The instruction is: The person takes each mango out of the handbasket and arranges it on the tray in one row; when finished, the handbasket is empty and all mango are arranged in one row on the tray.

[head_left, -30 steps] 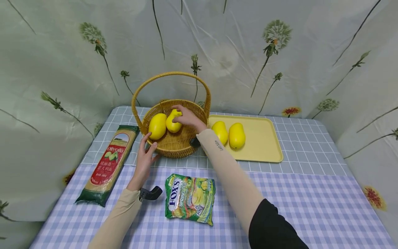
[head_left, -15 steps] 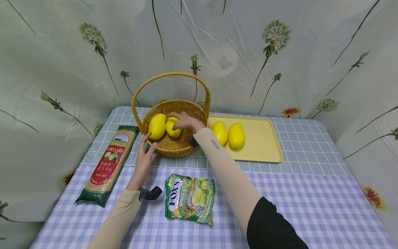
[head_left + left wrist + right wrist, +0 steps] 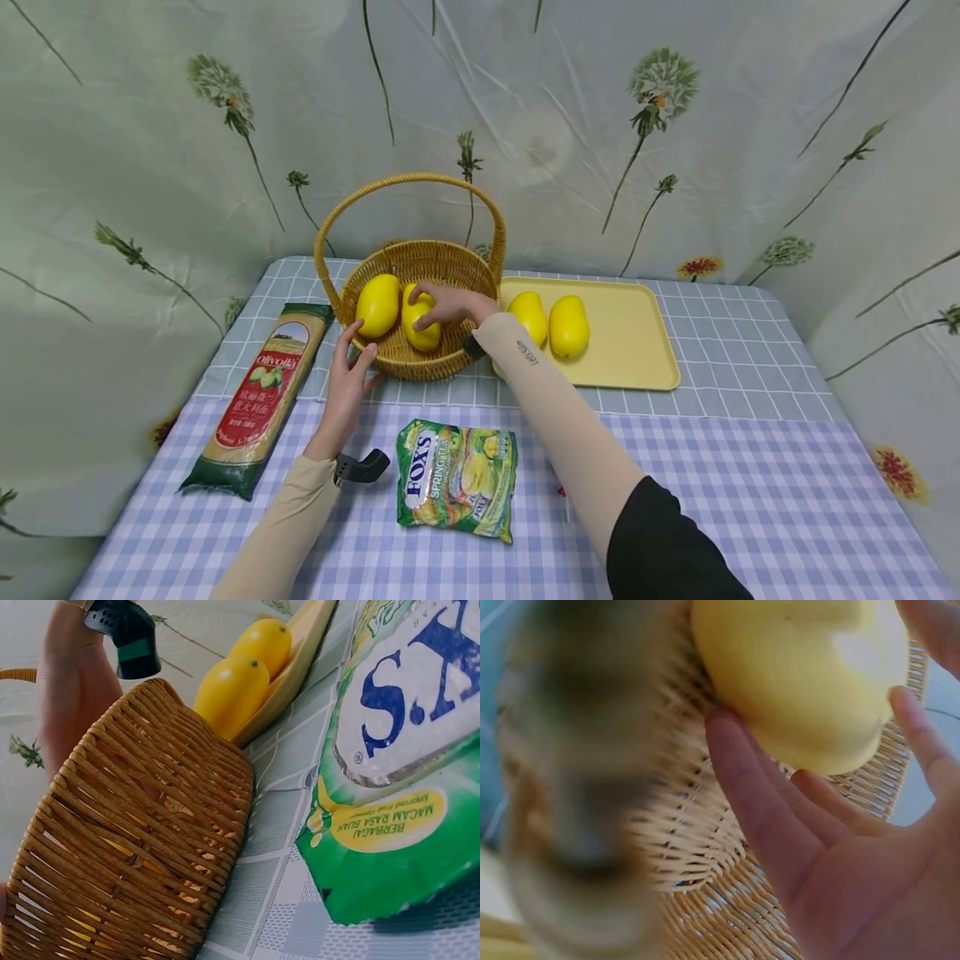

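A round wicker basket (image 3: 426, 367) with a tall handle holds two yellow mangoes. One mango (image 3: 378, 306) lies at its left. My right hand (image 3: 453, 305) reaches in over the other mango (image 3: 426, 335). In the right wrist view, extended fingers and thumb spread around this mango (image 3: 802, 682), fingertips right at its skin, the palm set back. My left hand (image 3: 347, 385) rests against the basket's front left side, fingers extended at the rim. Two more mangoes, one (image 3: 529, 315) partly behind the right sleeve and one (image 3: 569, 326) in full view, lie on a yellow tray (image 3: 633, 333).
The tray stands right of the basket. A pack of spaghetti (image 3: 258, 400) lies at the left, and a green FOX'S candy bag (image 3: 457, 481) in front. A small red item (image 3: 562, 492) peeks out beside the right forearm. Floral fabric (image 3: 570, 125) hangs behind the table.
The mango under my right hand has turned and shifted toward the basket's front, and the right hand came along with it. My left hand stays at the basket.
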{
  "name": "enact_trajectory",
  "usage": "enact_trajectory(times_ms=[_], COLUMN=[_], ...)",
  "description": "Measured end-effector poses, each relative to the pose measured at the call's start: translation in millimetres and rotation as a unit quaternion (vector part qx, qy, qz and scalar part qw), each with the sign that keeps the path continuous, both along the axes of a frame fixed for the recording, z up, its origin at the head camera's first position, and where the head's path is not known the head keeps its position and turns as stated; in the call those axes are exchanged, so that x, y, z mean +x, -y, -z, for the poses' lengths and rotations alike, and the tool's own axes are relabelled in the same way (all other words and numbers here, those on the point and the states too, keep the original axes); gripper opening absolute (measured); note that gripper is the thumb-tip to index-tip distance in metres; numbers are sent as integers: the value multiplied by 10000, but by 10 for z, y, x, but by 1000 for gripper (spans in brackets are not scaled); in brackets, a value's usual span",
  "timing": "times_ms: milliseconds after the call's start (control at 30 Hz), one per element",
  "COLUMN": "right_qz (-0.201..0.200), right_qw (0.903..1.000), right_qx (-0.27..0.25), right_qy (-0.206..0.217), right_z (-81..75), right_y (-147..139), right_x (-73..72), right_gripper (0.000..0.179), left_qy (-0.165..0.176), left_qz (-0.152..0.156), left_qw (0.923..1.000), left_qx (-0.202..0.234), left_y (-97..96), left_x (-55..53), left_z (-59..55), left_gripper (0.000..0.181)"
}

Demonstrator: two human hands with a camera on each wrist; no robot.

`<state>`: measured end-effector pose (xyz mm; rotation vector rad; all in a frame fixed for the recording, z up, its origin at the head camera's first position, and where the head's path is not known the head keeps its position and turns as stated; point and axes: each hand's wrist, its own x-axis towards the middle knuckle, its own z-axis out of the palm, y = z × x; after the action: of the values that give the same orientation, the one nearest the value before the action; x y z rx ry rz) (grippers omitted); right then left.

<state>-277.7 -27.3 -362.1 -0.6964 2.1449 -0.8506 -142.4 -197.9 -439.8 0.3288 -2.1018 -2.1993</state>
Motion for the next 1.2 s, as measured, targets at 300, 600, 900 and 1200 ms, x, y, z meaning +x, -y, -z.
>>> enact_trajectory(times_ms=[300,600,900,1200], right_qz=[-435,84,-130,213], right_qw=[9969,9963,9805,9798], right_qx=[330,-855,-1959,-1984], right_qy=[-559,-77,-39,120], right_z=[32,21,-119,-123], right_y=[6,-199,-586,-1149], right_x=[10,-2,-33,27], right_gripper=[55,44,51,47], left_qy=[147,139,-9,9], left_qz=[6,-24,-28,-41], left_qw=[9999,9999,10000,10000], left_qx=[-40,-29,50,28], left_y=[1,-12,-20,-19], left_x=[1,-13,-6,-2], left_z=[3,0,2,2], left_gripper=[54,53,52,53])
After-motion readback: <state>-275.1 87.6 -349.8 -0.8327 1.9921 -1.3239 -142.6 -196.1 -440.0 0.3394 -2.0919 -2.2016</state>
